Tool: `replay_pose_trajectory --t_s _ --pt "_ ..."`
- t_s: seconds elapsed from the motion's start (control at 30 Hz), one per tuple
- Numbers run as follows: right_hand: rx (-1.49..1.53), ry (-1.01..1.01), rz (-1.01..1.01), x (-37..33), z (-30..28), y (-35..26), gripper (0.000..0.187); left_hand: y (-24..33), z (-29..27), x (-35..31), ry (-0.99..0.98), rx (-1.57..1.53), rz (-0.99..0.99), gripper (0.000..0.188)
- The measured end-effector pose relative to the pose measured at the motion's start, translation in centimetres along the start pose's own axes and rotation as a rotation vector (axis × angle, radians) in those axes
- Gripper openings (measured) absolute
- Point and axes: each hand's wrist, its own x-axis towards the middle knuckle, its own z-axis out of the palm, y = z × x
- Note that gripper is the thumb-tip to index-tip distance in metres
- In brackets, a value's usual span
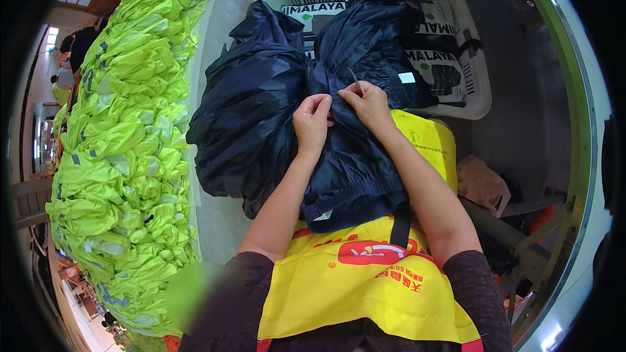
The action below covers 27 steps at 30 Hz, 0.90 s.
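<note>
Dark navy trousers (251, 114) of thin shiny fabric lie bunched in front of me, their gathered elastic waistband (365, 195) near my lap. At the middle of the garment, my left hand (311, 125) is closed, thumb against fingers, pinching a fold of the cloth. Close beside it on the right, my right hand (368, 107) is closed on thread snips (355, 80); only their slim metal tips show above the fingers. That hand's fingertips also touch the fabric. A small white label (407, 78) shows on navy cloth to the right of the hands.
A white slatted plastic basket (481, 85) with printed packages and dark cloth stands beyond the trousers. A long heap of neon-yellow garments (130, 150) lines the left side of the pale table (222, 221). I wear a yellow apron (365, 300). A metal frame (577, 176) curves along the right.
</note>
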Motion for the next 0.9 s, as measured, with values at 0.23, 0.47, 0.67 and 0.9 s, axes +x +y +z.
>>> replay_pose_trajectory --t_s 0.23,0.47,0.67,0.9 --pt "-0.091 -0.109 -0.008 -0.4 -2.1 -1.7 0.032 0.1 -0.2 -0.4 -0.020 -0.061 -0.049 0.017" --pt "-0.397 -0.240 -0.127 -0.7 -3.9 -3.5 0.037 -0.1 -0.7 -0.5 -0.035 -0.130 -0.079 0.016" --pt "-0.650 -0.357 -0.188 -1.3 -4.3 -6.0 0.030 -0.8 -0.9 -0.3 -0.089 -0.069 -0.033 0.016" --pt "-0.805 -0.389 -0.399 -1.3 -4.7 -7.0 0.022 -1.4 -0.8 -0.1 -0.089 -0.069 0.022 0.014"
